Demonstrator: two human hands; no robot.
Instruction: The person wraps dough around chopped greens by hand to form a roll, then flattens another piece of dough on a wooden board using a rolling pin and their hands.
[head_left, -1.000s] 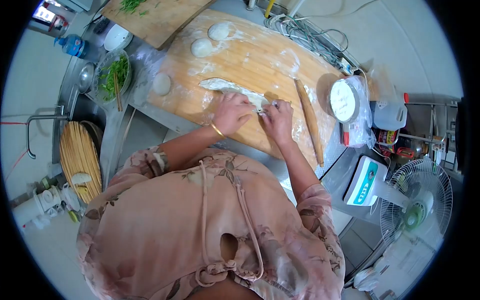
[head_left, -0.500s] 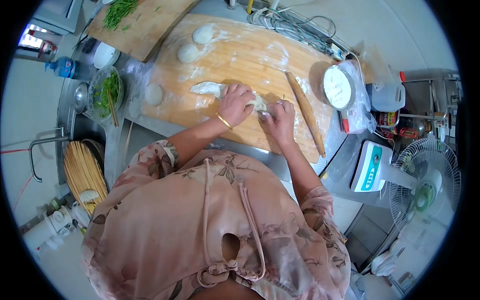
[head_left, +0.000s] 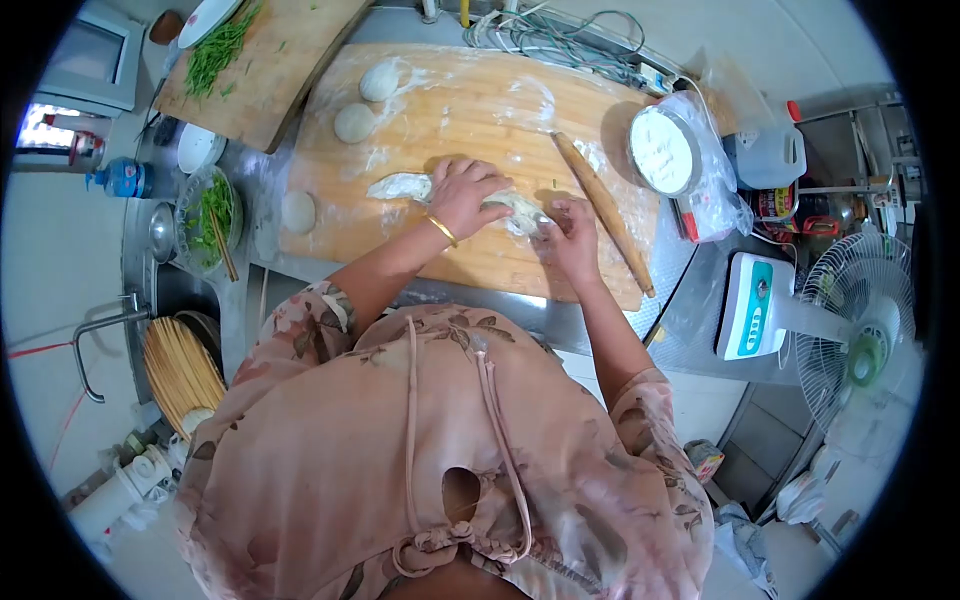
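Note:
A long floury roll of dough (head_left: 516, 212) lies across the wooden board (head_left: 470, 110). My left hand (head_left: 465, 197), with a gold bracelet at the wrist, rests over the middle of the roll, its fingers bent round it. The roll's left end shows beyond those fingers. At the right end, my right hand (head_left: 570, 238) pinches the tip of the dough between thumb and fingers. A rolling pin (head_left: 604, 214) lies slanted to the right of my right hand. Round dough pieces (head_left: 354, 123) sit on the board's left part.
A bowl of white flour (head_left: 663, 150) stands at the board's right corner, with a scale (head_left: 755, 305) and fan (head_left: 862, 335) beyond. At left are a glass bowl of greens (head_left: 209, 220) with chopsticks, a second cutting board (head_left: 262, 70) and a tap (head_left: 88, 345).
The view has shifted, so the board and its items appear further left. My left hand has moved along the dough, and more of the roll shows between my hands.

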